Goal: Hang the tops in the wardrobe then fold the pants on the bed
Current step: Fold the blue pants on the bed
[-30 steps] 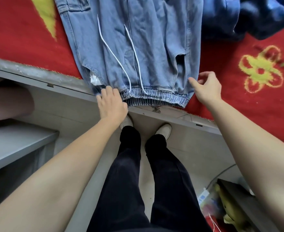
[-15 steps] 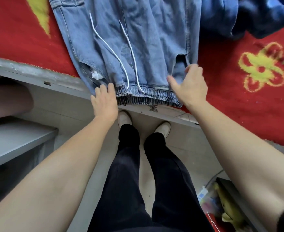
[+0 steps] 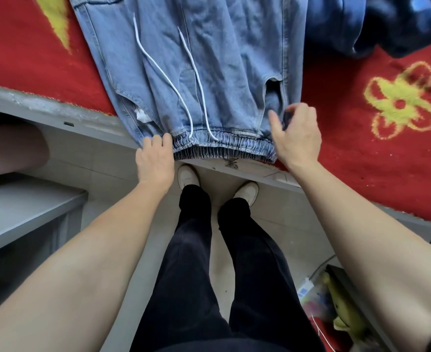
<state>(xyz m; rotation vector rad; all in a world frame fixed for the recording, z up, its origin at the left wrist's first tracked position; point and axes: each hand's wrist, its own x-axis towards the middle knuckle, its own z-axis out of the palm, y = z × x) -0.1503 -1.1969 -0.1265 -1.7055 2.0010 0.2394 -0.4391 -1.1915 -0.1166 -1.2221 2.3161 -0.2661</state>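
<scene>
From the head view, I have the light-blue denim pants (image 3: 209, 59) spread flat on the bed (image 3: 362, 168), legs running away from me and the elastic waistband (image 3: 224, 146) lying right along the near edge. My left hand (image 3: 154, 161) has its fingers curled onto the left end of that waistband and grips it. My right hand (image 3: 297, 141) rests at the right end beside the pocket opening, thumb out and fingers bent. I cannot tell whether it actually pinches cloth.

By my reading the folding has not yet started: the pants lie full width with no crease made. A dark blue garment (image 3: 392, 24) sits heaped at the far right of the bed, of a kind I can't make out. No wardrobe or hung tops are in view, so that part I cannot confirm.
</scene>
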